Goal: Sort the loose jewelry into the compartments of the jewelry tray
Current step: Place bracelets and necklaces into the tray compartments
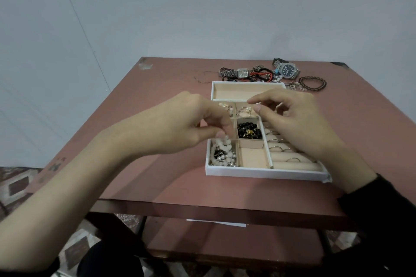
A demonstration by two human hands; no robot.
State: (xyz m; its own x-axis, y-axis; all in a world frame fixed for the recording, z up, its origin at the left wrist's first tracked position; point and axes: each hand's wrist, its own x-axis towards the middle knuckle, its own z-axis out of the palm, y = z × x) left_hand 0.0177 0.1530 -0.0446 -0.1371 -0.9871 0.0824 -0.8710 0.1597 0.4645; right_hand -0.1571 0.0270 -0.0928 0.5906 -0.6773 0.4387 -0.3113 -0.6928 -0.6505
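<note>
As left hand (pixel 180 123) pinches beads (pixel 223 149), right hand's (pixel 297 123) grip is unclear — watch dial (pixel 288 69) illegible.

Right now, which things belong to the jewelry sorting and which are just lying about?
Job: white compartment tray, white bead strand in the left hand, blue-dialled steel watch, square-faced steel watch, brown braided bracelets.
Lying about: white paper strip on lower shelf.

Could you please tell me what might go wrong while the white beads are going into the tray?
1. The left hand pinches the white bead strand over a near-left compartment already heaped with beads; it may tangle or spill over the wall.
2. The right hand hangs low above the rings in the rolls and might knock one loose.
</note>
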